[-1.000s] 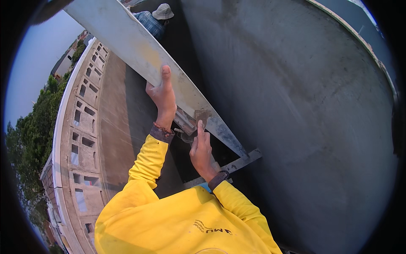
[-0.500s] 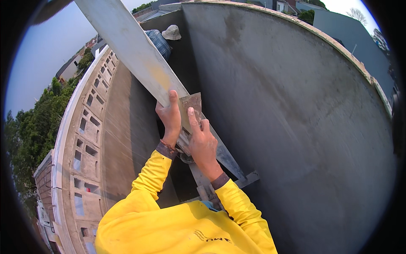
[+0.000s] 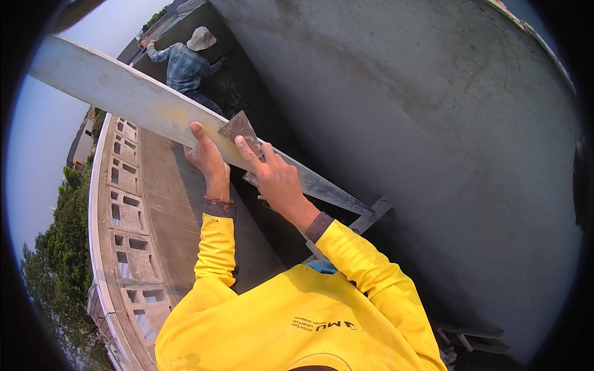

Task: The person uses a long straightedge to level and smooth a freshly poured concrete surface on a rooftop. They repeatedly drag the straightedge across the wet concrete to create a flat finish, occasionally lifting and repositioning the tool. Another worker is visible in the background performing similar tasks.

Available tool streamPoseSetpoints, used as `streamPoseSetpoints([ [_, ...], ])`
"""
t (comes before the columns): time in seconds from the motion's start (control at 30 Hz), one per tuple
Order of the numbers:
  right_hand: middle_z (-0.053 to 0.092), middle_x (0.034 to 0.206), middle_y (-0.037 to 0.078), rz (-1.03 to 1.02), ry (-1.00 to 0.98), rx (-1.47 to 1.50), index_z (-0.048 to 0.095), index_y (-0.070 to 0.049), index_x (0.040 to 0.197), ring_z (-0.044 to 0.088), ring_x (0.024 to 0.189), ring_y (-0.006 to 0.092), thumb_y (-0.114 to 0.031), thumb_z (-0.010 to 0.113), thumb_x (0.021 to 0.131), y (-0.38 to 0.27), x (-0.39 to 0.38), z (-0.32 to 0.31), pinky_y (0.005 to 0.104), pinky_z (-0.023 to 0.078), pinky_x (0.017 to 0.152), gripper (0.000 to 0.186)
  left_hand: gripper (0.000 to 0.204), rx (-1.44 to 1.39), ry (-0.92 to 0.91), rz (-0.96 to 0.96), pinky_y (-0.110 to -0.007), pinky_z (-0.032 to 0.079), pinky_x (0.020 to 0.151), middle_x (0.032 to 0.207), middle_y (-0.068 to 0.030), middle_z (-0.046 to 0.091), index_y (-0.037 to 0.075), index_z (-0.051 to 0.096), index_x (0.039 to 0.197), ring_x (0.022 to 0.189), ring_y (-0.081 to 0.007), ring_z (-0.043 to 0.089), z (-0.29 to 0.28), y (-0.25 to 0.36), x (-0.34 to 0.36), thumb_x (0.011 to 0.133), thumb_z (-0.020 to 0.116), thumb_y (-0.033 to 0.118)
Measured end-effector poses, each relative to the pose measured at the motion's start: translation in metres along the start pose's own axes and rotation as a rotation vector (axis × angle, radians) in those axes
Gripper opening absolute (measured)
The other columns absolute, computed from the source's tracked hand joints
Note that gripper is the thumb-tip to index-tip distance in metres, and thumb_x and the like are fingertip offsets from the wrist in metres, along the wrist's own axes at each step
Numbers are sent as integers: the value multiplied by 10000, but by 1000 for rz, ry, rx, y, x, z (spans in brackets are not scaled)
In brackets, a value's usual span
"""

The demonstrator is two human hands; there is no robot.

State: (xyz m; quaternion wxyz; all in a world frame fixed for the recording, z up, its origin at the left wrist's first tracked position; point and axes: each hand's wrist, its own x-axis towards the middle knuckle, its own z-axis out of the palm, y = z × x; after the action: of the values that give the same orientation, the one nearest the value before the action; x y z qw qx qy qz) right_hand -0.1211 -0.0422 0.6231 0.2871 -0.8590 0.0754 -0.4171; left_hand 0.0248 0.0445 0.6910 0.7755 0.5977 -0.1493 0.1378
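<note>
A long pale metal straightedge slants from the upper left down to the lower right in front of me. My left hand grips it from below, with the thumb against its face and the fingers hidden behind. In my right hand is a flat metal scraper, its squarish, mortar-stained blade lying against the straightedge just right of my left hand. The index finger stretches along the blade while the other fingers curl round the tool. Its handle is mostly covered by that hand.
A tall grey plastered wall rises on the right. On the left runs a wall with rectangular openings, trees beyond. A co-worker in a plaid shirt is at the far end. Timber pieces lie below the straightedge's lower end.
The straightedge has swung to a flatter slant, its upper end going left, and both hands shifted left with it. My view has turned too, bringing more of the co-worker into sight.
</note>
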Motion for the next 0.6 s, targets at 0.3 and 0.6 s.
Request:
streamPoseSetpoints([
  [0.3,584,1052,159,287,-169,115,475,-197,1547,670,815,362,75,595,881,33,-117,19,442,566,655,729,969,20,74,93,-394,401,1149,1476,-184,506,-82,419,1468,1362,-261,490,-22,-6,24,882,763,608],
  [0.6,596,1057,144,-279,-39,149,482,-202,1544,679,729,293,4,683,859,-80,106,8,378,569,577,743,637,79,-28,212,-337,483,1038,1387,-147,598,-34,509,1431,1247,-208,585,-40,-11,24,1013,685,414],
])
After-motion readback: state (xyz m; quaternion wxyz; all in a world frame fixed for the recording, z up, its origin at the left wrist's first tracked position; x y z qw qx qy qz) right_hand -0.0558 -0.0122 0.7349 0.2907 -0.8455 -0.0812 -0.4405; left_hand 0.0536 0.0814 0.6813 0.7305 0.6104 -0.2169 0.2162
